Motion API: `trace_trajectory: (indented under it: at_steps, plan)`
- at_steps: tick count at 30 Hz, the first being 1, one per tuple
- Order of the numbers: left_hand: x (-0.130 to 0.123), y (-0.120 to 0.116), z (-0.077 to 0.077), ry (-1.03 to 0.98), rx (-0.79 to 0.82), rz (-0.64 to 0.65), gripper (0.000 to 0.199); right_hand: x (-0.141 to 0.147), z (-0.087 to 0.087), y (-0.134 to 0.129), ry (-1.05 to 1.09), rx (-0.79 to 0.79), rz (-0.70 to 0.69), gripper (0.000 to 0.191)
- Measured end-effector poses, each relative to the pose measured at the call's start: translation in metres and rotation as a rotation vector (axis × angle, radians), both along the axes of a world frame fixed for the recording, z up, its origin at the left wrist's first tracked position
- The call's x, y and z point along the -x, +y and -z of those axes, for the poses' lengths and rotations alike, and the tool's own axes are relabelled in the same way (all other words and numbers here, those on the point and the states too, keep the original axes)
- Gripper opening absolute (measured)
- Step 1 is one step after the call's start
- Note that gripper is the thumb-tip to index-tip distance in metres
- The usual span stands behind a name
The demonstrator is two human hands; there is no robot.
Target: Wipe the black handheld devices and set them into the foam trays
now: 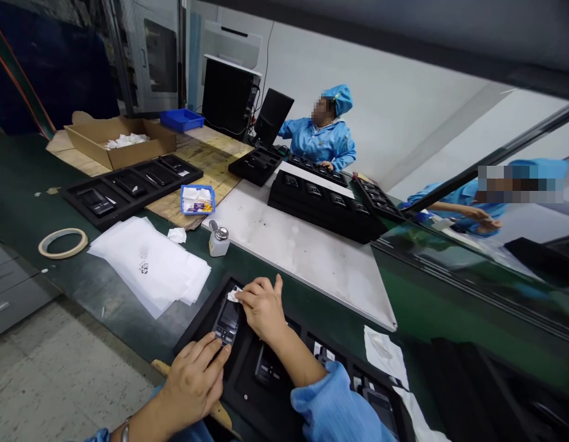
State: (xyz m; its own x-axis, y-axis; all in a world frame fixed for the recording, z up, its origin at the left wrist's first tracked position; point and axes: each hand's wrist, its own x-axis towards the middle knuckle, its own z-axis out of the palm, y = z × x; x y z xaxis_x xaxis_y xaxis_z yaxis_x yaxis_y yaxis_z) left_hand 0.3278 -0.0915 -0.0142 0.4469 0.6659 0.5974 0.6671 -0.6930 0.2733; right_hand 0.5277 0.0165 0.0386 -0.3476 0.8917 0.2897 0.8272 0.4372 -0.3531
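Note:
A black handheld device [229, 314] with a screen and keypad lies in the leftmost slot of a black foam tray [240, 383]. My right hand [263, 309] pinches a small white wipe [234, 294] against the device's top end. The fingers of my left hand [196, 376] rest on its lower keypad end, with no gap visible between them and the device. A second device [268, 365] sits in the tray partly under my right forearm, and another [379, 405] lies farther right.
Beyond the tray are white sheets [150, 264], a tape roll [63, 243], a dispenser bottle [218, 239], a blue box [197, 200] and a filled foam tray [132, 184]. Stacked trays [325, 212] stand farther back. Two people in blue sit across. White cloths [385, 355] lie at right.

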Motion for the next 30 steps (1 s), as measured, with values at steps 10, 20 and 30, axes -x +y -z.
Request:
trace_trajectory:
  at_steps: [10, 20, 30]
  plan:
    - [0.002, 0.003, 0.000, 0.010, -0.011, 0.019, 0.037, 0.011, 0.015, -0.079, 0.179, 0.001, 0.064, 0.028]
    - [-0.018, -0.019, -0.008, 0.101, -0.011, 0.173, 0.047, -0.090, -0.008, -0.108, 0.273, -0.085, 0.376, 0.022]
    - [-0.071, -0.025, 0.002, 0.363, 0.043, 0.363, 0.072, -0.065, 0.002, -0.086, 0.076, 0.066, 0.306, 0.035]
